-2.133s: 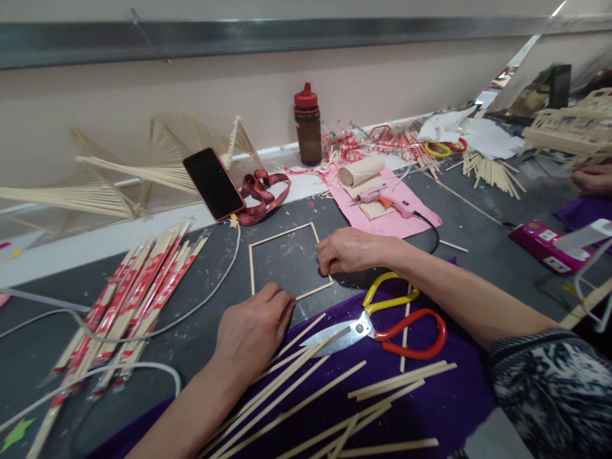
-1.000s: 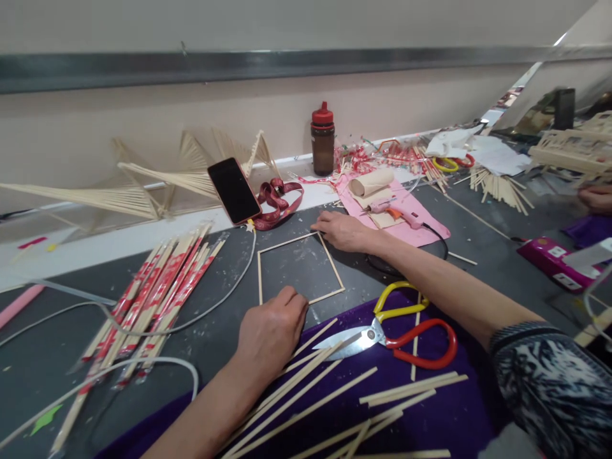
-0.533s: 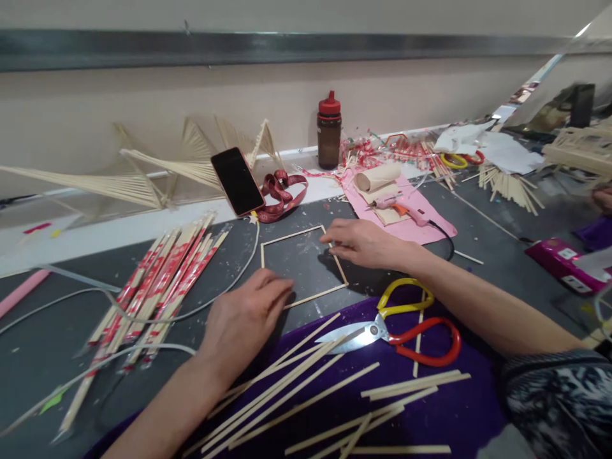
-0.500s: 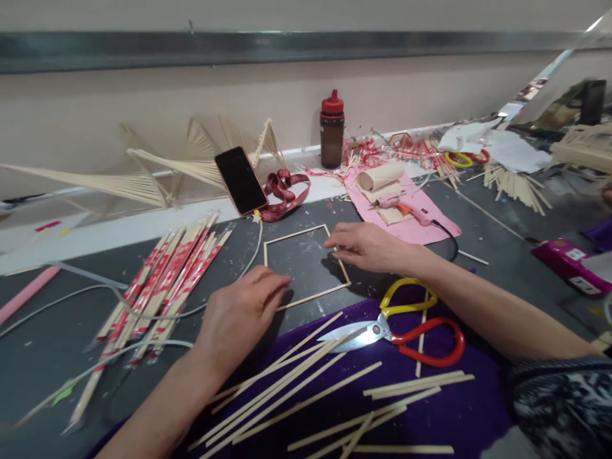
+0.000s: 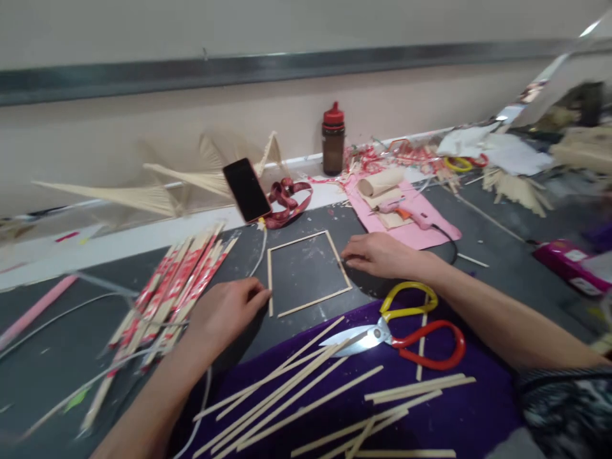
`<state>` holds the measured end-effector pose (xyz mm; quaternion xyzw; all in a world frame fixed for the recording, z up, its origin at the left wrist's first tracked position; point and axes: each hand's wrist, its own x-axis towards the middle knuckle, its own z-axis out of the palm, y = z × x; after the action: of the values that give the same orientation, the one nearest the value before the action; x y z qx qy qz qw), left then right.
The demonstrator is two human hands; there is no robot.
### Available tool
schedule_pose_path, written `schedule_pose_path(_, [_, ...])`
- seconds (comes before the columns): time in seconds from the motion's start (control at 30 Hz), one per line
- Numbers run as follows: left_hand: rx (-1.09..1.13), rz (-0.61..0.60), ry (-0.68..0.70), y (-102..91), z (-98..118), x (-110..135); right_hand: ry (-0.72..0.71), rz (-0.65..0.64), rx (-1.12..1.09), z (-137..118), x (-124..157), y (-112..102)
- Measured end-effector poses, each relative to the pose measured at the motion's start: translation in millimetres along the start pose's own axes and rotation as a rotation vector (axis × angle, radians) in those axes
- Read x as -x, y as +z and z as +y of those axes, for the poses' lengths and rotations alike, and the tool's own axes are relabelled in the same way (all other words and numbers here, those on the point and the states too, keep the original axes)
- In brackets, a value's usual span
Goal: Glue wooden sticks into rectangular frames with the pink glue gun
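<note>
A square outline of thin wooden sticks (image 5: 313, 295) lies flat on the dark grey table. Its lower left corner shows a small gap. My left hand (image 5: 229, 312) rests outside the left stick (image 5: 270, 274), fingers curled and thumb tip against it in a pinch. Beside the right stick (image 5: 338, 258), my right hand (image 5: 382, 255) has its fingers loosely stretched, tips at the stick's outer edge. Scissors (image 5: 377, 331) with one yellow and one red handle lie half open below the square. More loose sticks (image 5: 310, 398) are scattered on purple cloth (image 5: 478, 408).
Wrapped stick bundles (image 5: 176, 280) and white cables lie at left. Behind stand a phone (image 5: 247, 190), a red strap (image 5: 289, 207) and a bottle (image 5: 333, 143). A pink glue gun (image 5: 411, 213) rests on a pink sheet (image 5: 433, 236). Fanned stick models (image 5: 119, 199) stand along the wall.
Both hands have drawn outward from the square, the left to the left and down, the right to the right. More of the outline's left and right sticks now shows.
</note>
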<state>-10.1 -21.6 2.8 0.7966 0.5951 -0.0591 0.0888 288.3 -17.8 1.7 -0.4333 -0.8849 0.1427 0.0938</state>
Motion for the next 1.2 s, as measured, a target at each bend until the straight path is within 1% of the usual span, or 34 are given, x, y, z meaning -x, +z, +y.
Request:
schedule_pose_path(0.13, [0.032, -0.037, -0.019, 3.4, -9, -9, 0.024, 0.006, 0.028, 2, -4, -2])
schedule_pose_path(0.27, [0.064, -0.031, -0.013, 2.7, -3, -9, 0.037, 0.004, 0.022, 1, -1, -6])
schedule_pose_path(0.33, [0.067, -0.006, 0.018, 1.1, 3, -4, 0.023, 0.01, 0.005, -1, 2, -5])
schedule_pose_path(0.4, [0.07, 0.006, 0.002, 1.4, 6, -1, -0.001, 0.013, -0.009, -2, 4, 0])
schedule_pose_path(0.5, [0.09, 0.037, -0.01, 5.1, 3, -1, -0.083, 0.027, -0.02, -7, 4, 8])
schedule_pose_path(0.57, [0.14, 0.075, 0.062, 7.7, -3, -1, -0.141, 0.02, -0.024, -14, 4, 11])
schedule_pose_path(0.63, [0.177, 0.09, 0.192, 9.6, -8, -2, -0.182, 0.0, -0.014, -22, 3, 12])
schedule_pose_path(0.7, [0.178, 0.078, 0.309, 11.1, -11, -2, -0.196, -0.021, 0.01, -28, 0, 12])
schedule_pose_path(0.77, [0.155, 0.065, 0.37, 12.3, -13, -3, -0.187, -0.041, 0.037, -34, -3, 11])
schedule_pose_path(0.93, [0.139, 0.064, 0.412, 12.4, -12, -4, -0.158, -0.104, 0.096, -43, -16, 8])
schedule_pose_path(1.1, [0.173, 0.057, 0.427, 11.5, -13, -6, -0.151, -0.055, 0.059, -42, -27, 3])
schedule_pose_path(1.2, [0.166, 0.054, 0.424, 12.4, -14, -7, -0.13, -0.076, 0.055, -40, -28, 4])
